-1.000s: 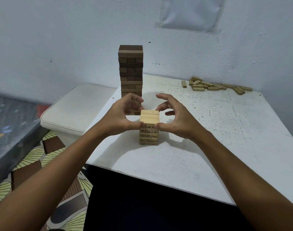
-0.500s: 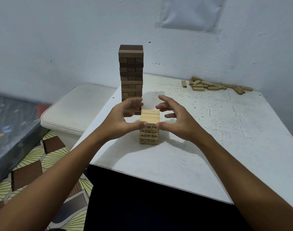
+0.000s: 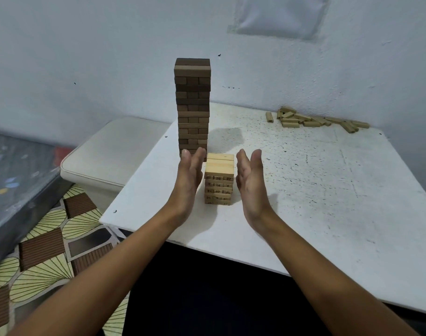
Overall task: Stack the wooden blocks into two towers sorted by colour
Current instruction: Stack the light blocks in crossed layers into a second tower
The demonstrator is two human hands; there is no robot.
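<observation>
A short tower of light wooden blocks (image 3: 218, 180), some with printed numbers, stands on the white table (image 3: 316, 190) near its front left. Behind it rises a tall tower of dark brown blocks (image 3: 193, 105). My left hand (image 3: 190, 175) is flat with straight fingers just left of the light tower, palm facing it. My right hand (image 3: 249, 178) is flat on the tower's right side with a small gap. Neither hand holds anything. A pile of loose light blocks (image 3: 313, 120) lies at the table's far edge by the wall.
A white cushioned seat (image 3: 110, 154) stands left of the table, level with it. A patterned floor mat (image 3: 49, 251) and a dark mattress edge (image 3: 18, 180) lie further left. The wall runs close behind the dark tower and the loose pile.
Both hands let go of the light tower's upper blocks, straightened their curled fingers and now stand flat beside the tower. The towers have not moved.
</observation>
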